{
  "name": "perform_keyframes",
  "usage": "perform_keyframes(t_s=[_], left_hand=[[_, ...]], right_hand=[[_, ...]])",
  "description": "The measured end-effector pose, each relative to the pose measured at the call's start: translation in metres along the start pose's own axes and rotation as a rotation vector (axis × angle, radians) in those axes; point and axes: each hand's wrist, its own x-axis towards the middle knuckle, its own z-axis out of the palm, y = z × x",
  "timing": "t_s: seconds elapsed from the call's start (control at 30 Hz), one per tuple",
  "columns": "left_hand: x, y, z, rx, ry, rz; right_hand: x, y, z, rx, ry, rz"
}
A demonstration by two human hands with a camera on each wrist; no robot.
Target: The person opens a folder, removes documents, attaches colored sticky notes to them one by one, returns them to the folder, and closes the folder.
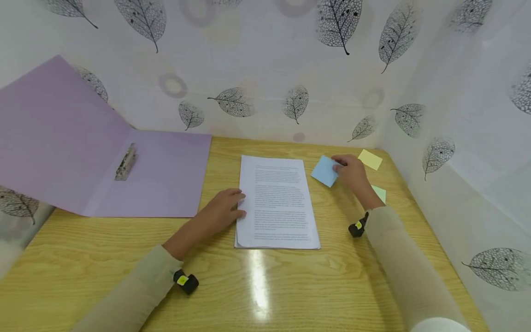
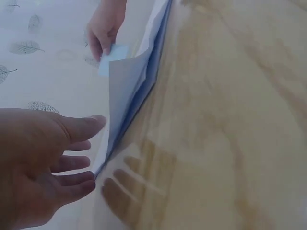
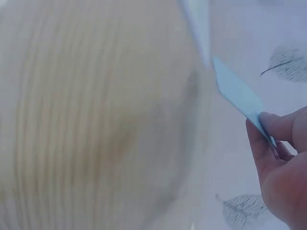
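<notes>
Currently, a blue note (image 1: 323, 171) is pinched by the right hand (image 1: 354, 174), thumb on one face, fingers behind. It's located at 2 o'clock from the paper stack (image 1: 278, 203), just beside the right edge, separated by a narrow strip of table (image 1: 290, 286) in the head view. Note is held tilted, seen nearly edge-on from the right wrist camera; contact with the table can't be confirmed. Left hand (image 1: 221, 210) is placed at 9 o'clock of the stack, fingers loosely extended and parted, tips set at the left edge, nothing clasped. Rows of text are printed on top of the stack; sheet edges are seen slightly parted from the left wrist camera. From the right hand, a yellow note (image 1: 370, 159) is found at 1–2 o'clock and a green note (image 1: 380, 193) at 4 o'clock, the latter partly hidden by the arm. A purple folder (image 1: 166, 184) is laid spread at 9–10 o'clock from the stack, left cover raised at an angle; a metal clip (image 1: 126, 162) is set near its crease. Black devices (image 1: 187, 282) are worn by the cuffs of both beige sleeves (image 1: 408, 267). Leaf-printed backdrop cloth (image 1: 257, 55) is hung behind, at 12 o'clock.
</notes>
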Motion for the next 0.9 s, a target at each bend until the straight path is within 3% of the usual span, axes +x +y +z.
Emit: perform_keyframes(t_s=[0.07,0.13,0.23,0.33,0.43,0.53,0.73,0.9], left_hand=[[0.005,0.003,-0.003,-0.034,0.015,-0.021],[0.01,0.008,-0.006,-0.129,0.036,-0.053],[0.021,0.017,-0.012,-0.369,0.088,-0.073],[0.031,0.026,-0.016,-0.618,0.127,-0.052],[0.039,0.033,-0.018,-0.831,0.121,-0.039],[0.041,0.037,-0.016,-0.973,0.097,-0.044],[0.038,0.037,-0.012,-1.035,0.118,-0.034],[0.037,0.034,-0.011,-1.017,0.176,-0.05]], right_hand=[[-0.007,-0.014,0.001,0.087,0.0,0.012],[-0.014,-0.029,0.005,0.162,-0.021,0.006],[-0.027,-0.056,0.015,0.239,-0.089,-0.033],[-0.041,-0.082,0.028,0.283,-0.161,-0.086],[-0.051,-0.101,0.04,0.316,-0.206,-0.13],[-0.057,-0.114,0.051,0.326,-0.218,-0.165],[-0.06,-0.118,0.067,0.279,-0.19,-0.238],[-0.062,-0.118,0.072,0.128,-0.2,-0.393]])
